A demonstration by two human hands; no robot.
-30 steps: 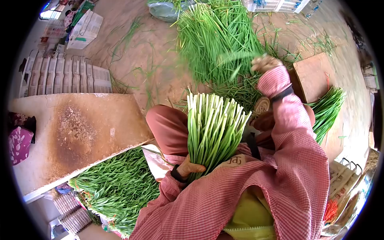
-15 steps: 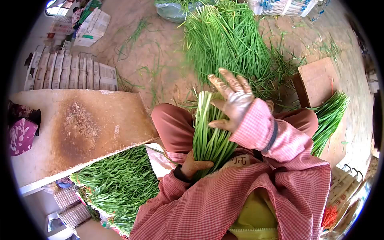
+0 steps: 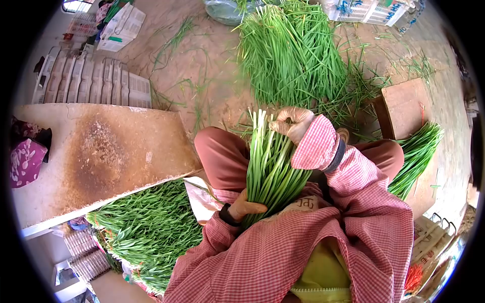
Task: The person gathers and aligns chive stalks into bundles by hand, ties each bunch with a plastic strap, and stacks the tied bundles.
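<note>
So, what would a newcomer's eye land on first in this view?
Probably the big heap of green stalks on the floor straight ahead, then the bunch between the person's knees, gripped low by the left hand with the right hand at its pale ends. The board on the left, with its dark brown stain, stands out too.

Smooth stalks (image 3: pixel 273 166) with a soft sheen are held in the grip. Just above it, the sleeve (image 3: pixel 316 146) is made of matt woven cloth. Left of it, the board (image 3: pixel 164 146) is dull, its middle roughened and flaky; beyond that, the crates (image 3: pixel 96 81) are moulded in hard, pale plastic. Forward of the grip, thin, glossy plastic is seen in the bag (image 3: pixel 225 12). To its right, the box (image 3: pixel 406 108) is faced in matt wood.
</note>
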